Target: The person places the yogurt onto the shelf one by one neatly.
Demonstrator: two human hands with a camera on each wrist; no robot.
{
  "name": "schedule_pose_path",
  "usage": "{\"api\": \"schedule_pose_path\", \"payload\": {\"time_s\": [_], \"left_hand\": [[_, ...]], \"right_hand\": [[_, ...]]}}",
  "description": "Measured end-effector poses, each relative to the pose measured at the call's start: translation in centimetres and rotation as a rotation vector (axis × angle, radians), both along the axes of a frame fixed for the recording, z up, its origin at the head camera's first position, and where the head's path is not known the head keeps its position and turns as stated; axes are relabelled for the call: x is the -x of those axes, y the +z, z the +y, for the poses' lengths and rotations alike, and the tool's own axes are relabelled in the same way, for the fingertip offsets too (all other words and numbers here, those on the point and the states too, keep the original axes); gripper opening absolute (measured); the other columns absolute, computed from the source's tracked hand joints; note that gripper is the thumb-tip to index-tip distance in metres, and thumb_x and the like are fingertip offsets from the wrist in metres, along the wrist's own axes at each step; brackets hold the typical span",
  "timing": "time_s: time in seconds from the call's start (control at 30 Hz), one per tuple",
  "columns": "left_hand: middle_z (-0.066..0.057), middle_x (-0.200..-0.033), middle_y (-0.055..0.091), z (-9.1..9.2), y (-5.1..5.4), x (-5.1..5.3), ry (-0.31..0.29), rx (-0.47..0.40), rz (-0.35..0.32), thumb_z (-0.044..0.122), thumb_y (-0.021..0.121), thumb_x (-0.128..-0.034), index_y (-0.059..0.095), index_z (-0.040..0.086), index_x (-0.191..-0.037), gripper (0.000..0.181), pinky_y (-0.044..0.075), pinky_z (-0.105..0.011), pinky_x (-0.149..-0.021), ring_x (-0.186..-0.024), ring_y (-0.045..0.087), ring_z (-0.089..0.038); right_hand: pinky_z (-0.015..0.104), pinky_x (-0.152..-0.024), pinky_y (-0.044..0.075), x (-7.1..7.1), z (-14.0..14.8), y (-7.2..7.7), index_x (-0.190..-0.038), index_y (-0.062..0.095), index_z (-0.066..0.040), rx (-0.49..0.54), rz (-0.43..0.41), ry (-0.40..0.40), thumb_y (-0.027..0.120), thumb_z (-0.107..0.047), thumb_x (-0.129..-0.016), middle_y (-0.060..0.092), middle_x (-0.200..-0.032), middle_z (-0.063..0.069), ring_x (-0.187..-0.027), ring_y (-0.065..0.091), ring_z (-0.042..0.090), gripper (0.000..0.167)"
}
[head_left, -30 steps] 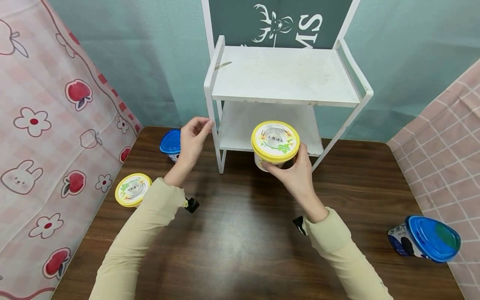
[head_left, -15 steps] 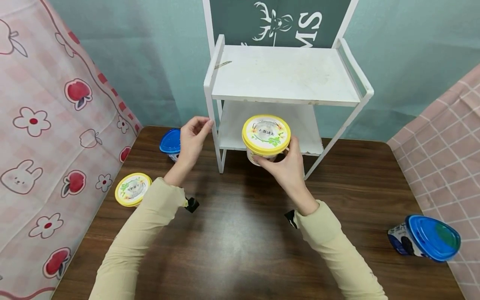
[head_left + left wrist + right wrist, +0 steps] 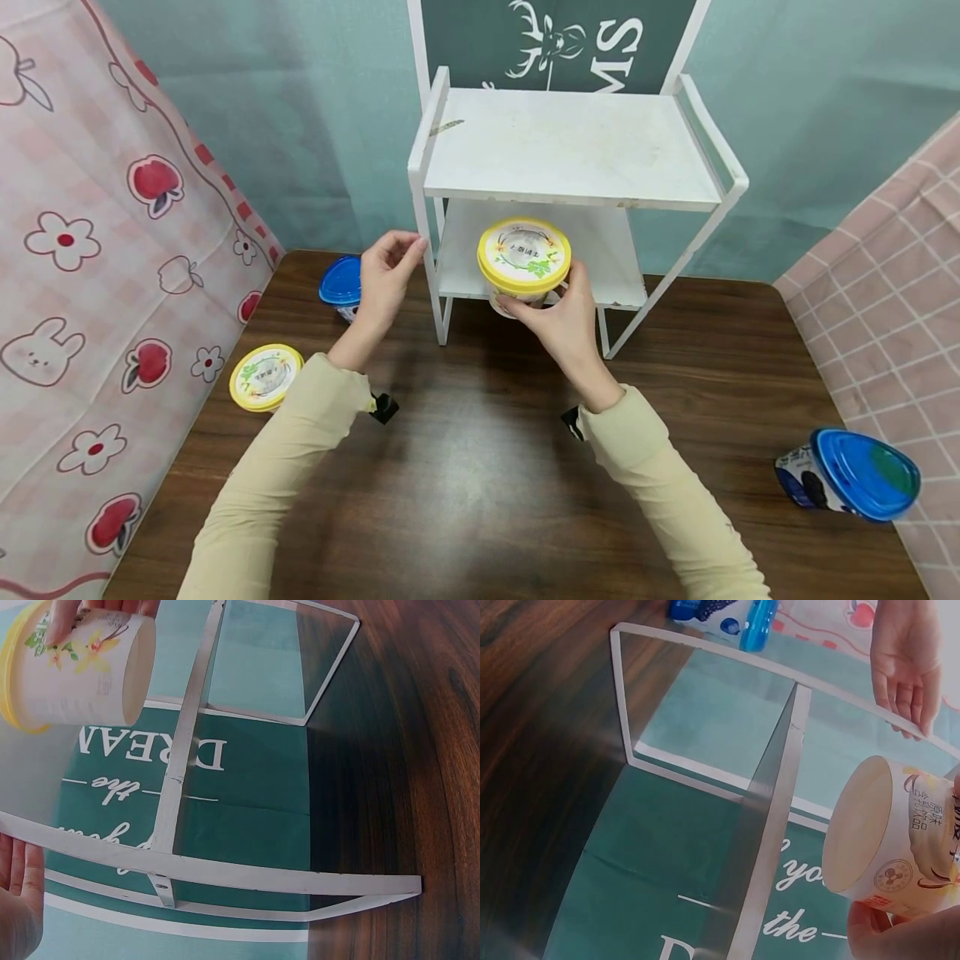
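Note:
My right hand (image 3: 564, 321) grips a white tub (image 3: 523, 257) with a yellow lid, thumb in front and fingers round the far side. It is held up at the front of the lower shelf (image 3: 468, 250) of a white rack; in the right wrist view the tub's bare base (image 3: 859, 825) shows, apart from the shelf. My left hand (image 3: 386, 279) pinches the rack's left front post (image 3: 422, 212) with curled fingers and thumb; in the right wrist view its fingertips (image 3: 906, 727) meet this post.
A second yellow-lidded tub (image 3: 265, 377) stands on the wooden table (image 3: 465, 500) beside the left forearm. A blue-lidded tub (image 3: 341, 283) is partly behind the left hand. Another blue-lidded tub (image 3: 847, 479) stands at the right edge. The rack's top shelf (image 3: 562, 146) overhangs the lower one.
The right hand has moved the yellow-lidded tub leftward and farther forward, toward the lower shelf. My left hand has stayed at the post.

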State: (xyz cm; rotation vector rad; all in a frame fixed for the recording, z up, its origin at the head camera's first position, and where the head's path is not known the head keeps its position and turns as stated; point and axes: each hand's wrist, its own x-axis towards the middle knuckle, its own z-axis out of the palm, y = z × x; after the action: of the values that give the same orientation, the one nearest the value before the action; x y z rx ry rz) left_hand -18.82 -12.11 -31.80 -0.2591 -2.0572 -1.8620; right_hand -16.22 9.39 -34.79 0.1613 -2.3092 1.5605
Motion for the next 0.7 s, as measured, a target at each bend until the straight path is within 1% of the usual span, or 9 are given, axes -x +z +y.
{"api": "schedule_pose_path", "payload": {"time_s": [0.27,0.7], "left_hand": [[0.006,-0.076,0.058,0.1,-0.1,0.1,-0.003,-0.01,0.018,0.001,0.058,-0.0874,0.058,-0.016,-0.095,0.019,0.044,-0.016,-0.063,-0.066,0.052,-0.001],[0.008,-0.075,0.057,0.2,0.0,0.2,0.007,-0.006,0.019,0.001,0.057,-0.0877,0.058,-0.016,-0.095,0.019,0.043,-0.015,-0.061,-0.065,0.051,-0.002]], "right_hand": [[0.033,-0.093,0.039,1.0,-0.7,0.2,-0.126,0.037,-0.002,0.005,0.003,0.008,0.083,-0.026,-0.064,0.045,-0.122,0.008,-0.113,0.044,0.017,0.081],[0.028,-0.089,0.042,2.5,-1.4,0.4,-0.125,0.037,0.0,0.02,-0.016,-0.008,0.085,-0.028,-0.059,0.048,-0.12,0.009,-0.11,0.046,0.017,0.085]]}}
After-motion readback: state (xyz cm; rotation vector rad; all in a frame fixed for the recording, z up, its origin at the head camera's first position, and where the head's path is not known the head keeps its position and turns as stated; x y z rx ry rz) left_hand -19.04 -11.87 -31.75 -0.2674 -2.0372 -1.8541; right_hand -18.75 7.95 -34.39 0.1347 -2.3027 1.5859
